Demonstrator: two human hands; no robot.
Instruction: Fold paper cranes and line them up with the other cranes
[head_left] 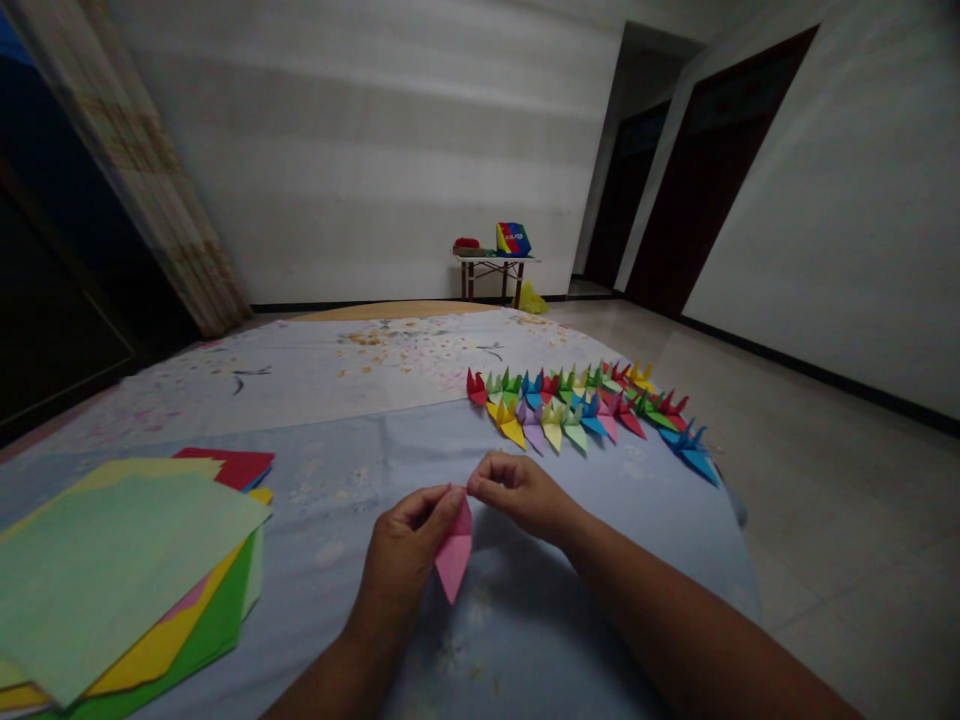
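Note:
A pink folded paper [454,556] hangs with its pointed end down near the middle of the cloth-covered table. My left hand [411,540] pinches its upper part between thumb and fingers. On the right of it, my right hand [525,492] is closed, thumb and index fingertip pressed together at the paper's top edge; whatever part lies between those fingertips is too small to make out. Beyond my hands stand rows of folded paper cranes [553,424] in many colours, with a blue crane [691,450] at the right end.
Loose coloured paper sheets [135,560] lie stacked at the left on the blue floral cloth [330,500]. The table's right edge drops to a tiled floor. A small table [493,260] with a colourful box [513,239] stands by the far wall.

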